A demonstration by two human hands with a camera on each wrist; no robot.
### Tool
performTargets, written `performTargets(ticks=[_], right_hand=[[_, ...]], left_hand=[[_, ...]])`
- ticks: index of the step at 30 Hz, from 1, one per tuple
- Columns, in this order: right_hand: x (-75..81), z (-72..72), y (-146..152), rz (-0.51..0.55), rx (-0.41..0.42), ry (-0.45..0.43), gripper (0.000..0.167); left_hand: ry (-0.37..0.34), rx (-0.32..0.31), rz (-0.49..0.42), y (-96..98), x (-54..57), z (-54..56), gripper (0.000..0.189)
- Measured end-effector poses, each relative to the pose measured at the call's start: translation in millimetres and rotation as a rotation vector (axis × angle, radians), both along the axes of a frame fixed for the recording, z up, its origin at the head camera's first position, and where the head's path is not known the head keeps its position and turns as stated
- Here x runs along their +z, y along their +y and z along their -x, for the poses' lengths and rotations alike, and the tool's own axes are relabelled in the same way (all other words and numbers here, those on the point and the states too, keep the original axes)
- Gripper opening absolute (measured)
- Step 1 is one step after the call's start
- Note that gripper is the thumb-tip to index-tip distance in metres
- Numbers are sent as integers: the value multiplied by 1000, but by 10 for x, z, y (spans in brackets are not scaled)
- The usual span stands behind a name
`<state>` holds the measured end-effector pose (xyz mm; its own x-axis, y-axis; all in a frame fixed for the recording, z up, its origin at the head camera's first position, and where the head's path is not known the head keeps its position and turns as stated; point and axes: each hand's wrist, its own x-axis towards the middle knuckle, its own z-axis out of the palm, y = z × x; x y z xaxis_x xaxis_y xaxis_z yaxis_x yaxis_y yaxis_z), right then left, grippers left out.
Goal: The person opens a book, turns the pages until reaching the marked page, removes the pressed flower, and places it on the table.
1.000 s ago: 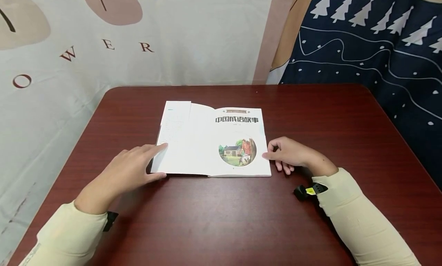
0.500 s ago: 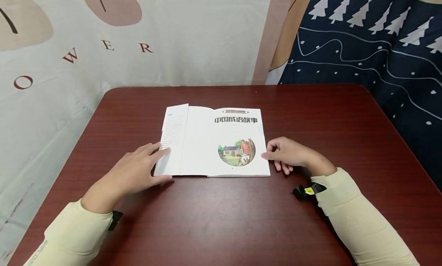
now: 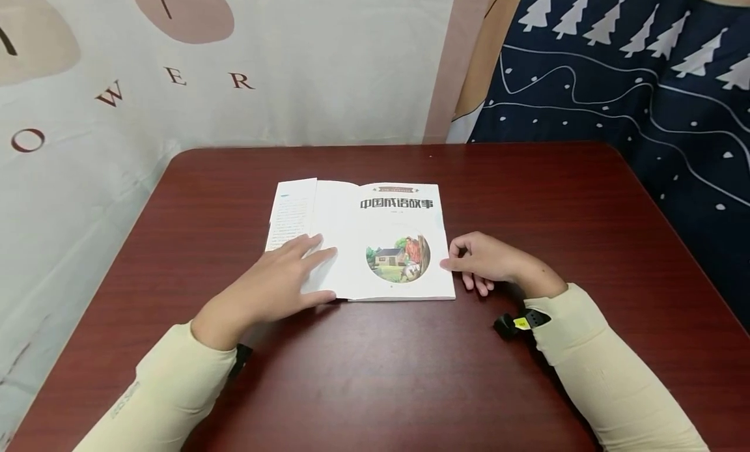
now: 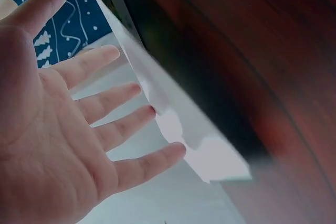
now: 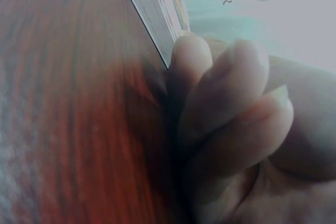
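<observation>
A book [image 3: 399,223] lies open on the dark red table; its right page bears Chinese characters and a round picture of a house. On the left, a printed flap [image 3: 293,208] folds in beside the blank white page [image 3: 336,211]. My left hand [image 3: 272,286] spreads over the lower part of that left side, its fingers straight. In the left wrist view, the palm faces the camera and the fingertips meet a white paper edge [image 4: 215,156]. My right hand [image 3: 492,260] grips the book's right edge, thumb on top and fingers curled beside the page stack [image 5: 149,6].
The brown-red table [image 3: 410,380] runs up to a pale curtain [image 3: 328,61] with letters at the back. A navy cloth [image 3: 615,113] with white trees hangs at the right. A black wrist device [image 3: 507,325] sits at the right cuff.
My left hand has moved right from the book's left edge onto the left page. The flap, flatter a second ago, shows its printed side folded in. The right hand stays at the right edge.
</observation>
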<state>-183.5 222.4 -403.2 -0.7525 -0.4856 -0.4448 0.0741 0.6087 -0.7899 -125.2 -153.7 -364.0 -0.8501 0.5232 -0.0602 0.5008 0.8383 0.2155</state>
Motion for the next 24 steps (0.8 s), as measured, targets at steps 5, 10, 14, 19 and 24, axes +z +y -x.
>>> performTargets(ticks=[5, 10, 14, 19, 24], right_hand=[[-2, 9, -8, -4, 2, -6, 29], [6, 7, -14, -5, -4, -17, 28], [-3, 8, -19, -2, -6, -24, 28], [-19, 8, -16, 10, -6, -39, 29], [-5, 14, -8, 12, -14, -43, 28]], left_hand=[[-3, -34, -7, 186, -14, 53, 73], [-30, -33, 6, 386, -14, 98, 75], [-83, -27, 20, 520, -20, 129, 76], [-129, -28, 34, 628, -42, 154, 79], [-152, -34, 27, 688, -58, 178, 81]])
